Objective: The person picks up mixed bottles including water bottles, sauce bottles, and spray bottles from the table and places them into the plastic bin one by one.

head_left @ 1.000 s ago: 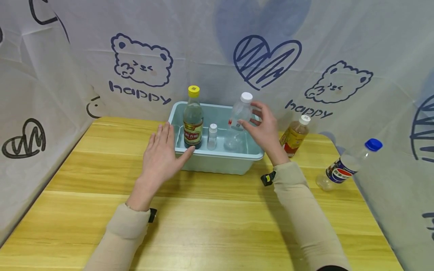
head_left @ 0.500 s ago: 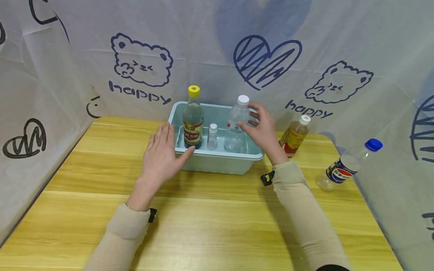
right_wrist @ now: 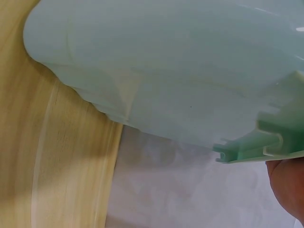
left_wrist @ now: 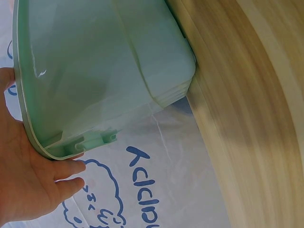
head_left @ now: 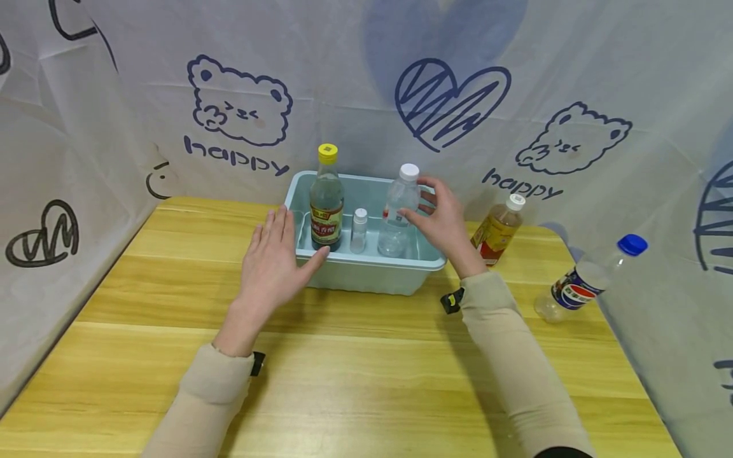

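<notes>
A pale blue-green plastic bin (head_left: 366, 277) stands at the back of the table. My right hand (head_left: 441, 213) holds a clear plastic bottle (head_left: 396, 222) with a white cap, upright inside the bin's right part, thumb in front and fingers behind. To its left in the bin stand a small clear bottle (head_left: 359, 232) with a white cap and a glass vinegar bottle (head_left: 326, 203) with a yellow cap. My left hand (head_left: 273, 257) rests on the bin's left rim, fingers straight. In the left wrist view its fingers lie along the bin's rim (left_wrist: 24, 102). The right wrist view shows mostly the bin's outer wall (right_wrist: 166, 85).
Right of the bin stands a brown drink bottle (head_left: 497, 229) with a white cap. Farther right, near the table's edge, is a Pepsi bottle (head_left: 578, 286) with a blue cap. A printed cloth (head_left: 343, 83) hangs behind the wooden table (head_left: 366, 375).
The clear bottle in my right hand has moved down and slightly left, deeper into the bin. My left hand has stayed at the left rim.
</notes>
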Demonstrator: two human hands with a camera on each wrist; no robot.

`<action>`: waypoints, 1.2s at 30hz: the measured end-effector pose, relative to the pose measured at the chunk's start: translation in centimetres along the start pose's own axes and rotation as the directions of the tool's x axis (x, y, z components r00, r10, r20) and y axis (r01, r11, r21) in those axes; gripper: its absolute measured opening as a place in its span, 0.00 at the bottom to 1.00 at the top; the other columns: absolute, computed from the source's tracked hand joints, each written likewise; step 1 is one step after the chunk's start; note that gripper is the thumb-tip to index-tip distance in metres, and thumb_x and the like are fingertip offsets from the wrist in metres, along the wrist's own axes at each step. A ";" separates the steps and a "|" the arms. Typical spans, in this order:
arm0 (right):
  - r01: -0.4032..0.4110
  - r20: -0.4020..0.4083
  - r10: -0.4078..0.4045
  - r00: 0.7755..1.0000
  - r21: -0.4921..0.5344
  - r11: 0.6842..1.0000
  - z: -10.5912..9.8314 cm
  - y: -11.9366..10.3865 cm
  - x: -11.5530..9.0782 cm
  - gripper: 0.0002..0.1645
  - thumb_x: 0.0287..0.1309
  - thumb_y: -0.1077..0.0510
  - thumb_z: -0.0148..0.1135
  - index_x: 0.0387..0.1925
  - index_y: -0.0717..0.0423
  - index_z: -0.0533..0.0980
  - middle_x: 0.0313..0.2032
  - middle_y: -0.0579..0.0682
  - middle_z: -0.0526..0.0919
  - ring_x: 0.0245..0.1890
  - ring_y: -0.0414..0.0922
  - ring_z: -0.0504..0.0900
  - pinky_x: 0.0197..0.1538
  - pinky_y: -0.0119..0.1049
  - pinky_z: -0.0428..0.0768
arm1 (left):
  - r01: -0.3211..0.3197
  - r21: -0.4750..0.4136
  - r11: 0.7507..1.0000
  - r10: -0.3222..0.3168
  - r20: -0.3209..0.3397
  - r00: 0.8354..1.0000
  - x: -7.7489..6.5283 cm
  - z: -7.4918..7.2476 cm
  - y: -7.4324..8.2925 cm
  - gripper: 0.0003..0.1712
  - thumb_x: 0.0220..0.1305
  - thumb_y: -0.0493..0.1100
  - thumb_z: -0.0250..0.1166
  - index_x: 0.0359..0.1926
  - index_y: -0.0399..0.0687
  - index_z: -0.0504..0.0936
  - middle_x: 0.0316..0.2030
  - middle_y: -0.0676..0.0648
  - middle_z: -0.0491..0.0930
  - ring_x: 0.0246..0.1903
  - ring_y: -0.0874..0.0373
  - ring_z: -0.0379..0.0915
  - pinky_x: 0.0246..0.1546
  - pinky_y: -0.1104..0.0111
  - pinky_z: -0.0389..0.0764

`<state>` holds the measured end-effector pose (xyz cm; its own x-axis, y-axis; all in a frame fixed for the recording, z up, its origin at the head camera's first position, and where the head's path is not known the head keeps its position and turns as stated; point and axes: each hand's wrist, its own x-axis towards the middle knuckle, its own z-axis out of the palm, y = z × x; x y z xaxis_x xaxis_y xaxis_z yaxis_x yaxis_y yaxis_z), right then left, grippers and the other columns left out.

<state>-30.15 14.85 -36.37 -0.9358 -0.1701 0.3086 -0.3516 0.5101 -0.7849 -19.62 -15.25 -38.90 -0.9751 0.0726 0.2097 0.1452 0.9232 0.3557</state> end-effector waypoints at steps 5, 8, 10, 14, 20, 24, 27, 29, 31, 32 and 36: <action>-0.022 0.008 0.022 1.000 -0.015 1.000 0.1 -0.1 -0.1 0.41 0.61 0.61 0.75 0.71 0.58 0.66 0.70 0.57 0.71 0.68 0.56 0.76 0.64 0.44 0.81 | -0.002 0.000 1.000 0.002 -0.002 1.000 0.0 0.0 0.0 0.63 0.70 0.79 0.45 0.81 0.31 0.46 0.82 0.34 0.41 0.81 0.38 0.36 0.80 0.46 0.41; -0.031 0.016 0.031 0.999 -0.017 0.999 0.1 -0.1 -0.1 0.41 0.61 0.61 0.75 0.71 0.58 0.65 0.70 0.57 0.71 0.69 0.56 0.75 0.65 0.45 0.80 | -0.002 -0.002 1.000 0.002 -0.002 1.000 0.0 0.1 -0.1 0.63 0.70 0.79 0.45 0.81 0.32 0.45 0.82 0.34 0.41 0.81 0.38 0.35 0.80 0.46 0.41; -0.036 0.025 0.036 0.999 -0.019 0.999 0.1 -0.1 0.0 0.42 0.61 0.61 0.76 0.71 0.58 0.65 0.70 0.57 0.70 0.69 0.56 0.75 0.66 0.46 0.79 | -0.002 -0.002 1.000 0.002 -0.002 1.000 0.0 0.0 -0.1 0.63 0.70 0.79 0.45 0.81 0.31 0.45 0.82 0.33 0.41 0.81 0.38 0.35 0.80 0.46 0.41; -0.031 0.031 0.032 0.999 -0.036 0.999 0.0 0.0 0.1 0.42 0.61 0.60 0.76 0.71 0.59 0.65 0.70 0.58 0.70 0.70 0.56 0.74 0.69 0.46 0.76 | -0.002 0.003 1.000 0.002 0.001 1.000 0.0 0.1 -0.1 0.63 0.70 0.80 0.45 0.81 0.32 0.45 0.82 0.33 0.41 0.81 0.38 0.35 0.81 0.46 0.40; -0.009 0.017 0.011 1.000 -0.081 0.997 -0.2 0.3 0.1 0.43 0.60 0.58 0.77 0.71 0.59 0.65 0.71 0.58 0.70 0.72 0.58 0.70 0.74 0.51 0.69 | -0.003 0.002 1.000 0.003 0.003 1.000 0.0 0.0 -0.1 0.63 0.70 0.79 0.45 0.81 0.31 0.45 0.82 0.33 0.41 0.81 0.38 0.35 0.81 0.46 0.41; -0.013 0.008 0.014 1.000 -0.106 0.994 -0.3 0.3 0.1 0.43 0.60 0.56 0.77 0.72 0.57 0.66 0.71 0.57 0.71 0.72 0.57 0.70 0.75 0.53 0.68 | -0.002 0.001 1.000 0.002 0.000 1.000 0.0 0.0 0.0 0.63 0.70 0.79 0.45 0.81 0.31 0.45 0.82 0.33 0.41 0.81 0.38 0.35 0.80 0.46 0.41; -0.024 0.012 0.025 1.000 -0.103 0.994 -0.4 0.2 0.1 0.44 0.60 0.56 0.77 0.72 0.57 0.65 0.72 0.56 0.71 0.73 0.56 0.69 0.76 0.52 0.67 | -0.003 0.006 1.000 0.003 0.000 1.000 0.0 0.0 0.0 0.63 0.70 0.80 0.44 0.81 0.31 0.45 0.82 0.33 0.41 0.81 0.37 0.36 0.80 0.46 0.41; -0.032 0.015 0.034 0.999 -0.098 0.995 -0.4 0.2 0.1 0.44 0.61 0.56 0.77 0.73 0.56 0.64 0.72 0.55 0.71 0.73 0.55 0.69 0.76 0.51 0.66 | -0.003 0.009 1.000 0.003 0.001 1.000 0.0 0.0 0.0 0.63 0.70 0.80 0.44 0.81 0.31 0.46 0.82 0.33 0.41 0.81 0.37 0.36 0.80 0.46 0.41; -0.040 0.017 0.041 0.999 -0.091 0.995 -0.4 0.2 0.1 0.45 0.61 0.55 0.76 0.73 0.56 0.64 0.73 0.54 0.71 0.74 0.54 0.68 0.77 0.51 0.65 | -0.003 0.013 1.000 0.003 -0.001 1.000 0.0 0.0 0.0 0.63 0.70 0.80 0.44 0.81 0.31 0.46 0.82 0.33 0.41 0.81 0.37 0.36 0.80 0.46 0.41; -0.040 0.015 0.042 0.999 -0.091 0.995 -0.4 0.2 0.1 0.45 0.61 0.55 0.76 0.74 0.55 0.64 0.73 0.54 0.71 0.74 0.54 0.68 0.77 0.51 0.65 | -0.002 0.013 1.000 0.002 -0.002 1.000 0.0 0.0 0.0 0.63 0.70 0.80 0.44 0.81 0.31 0.46 0.82 0.33 0.41 0.81 0.37 0.36 0.80 0.45 0.42; -0.030 0.001 0.031 1.000 -0.074 0.997 -0.5 0.1 0.0 0.43 0.62 0.56 0.76 0.73 0.55 0.64 0.73 0.53 0.71 0.74 0.54 0.67 0.77 0.53 0.64 | -0.005 0.011 1.000 0.005 -0.009 1.000 0.0 0.0 0.0 0.63 0.70 0.79 0.45 0.81 0.31 0.47 0.82 0.33 0.42 0.81 0.38 0.36 0.80 0.45 0.43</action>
<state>-30.14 15.33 -36.16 -0.9462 -0.1552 0.2839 -0.3202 0.5760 -0.7521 -19.63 -15.26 -38.87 -0.9729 0.0739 0.2193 0.1481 0.9269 0.3448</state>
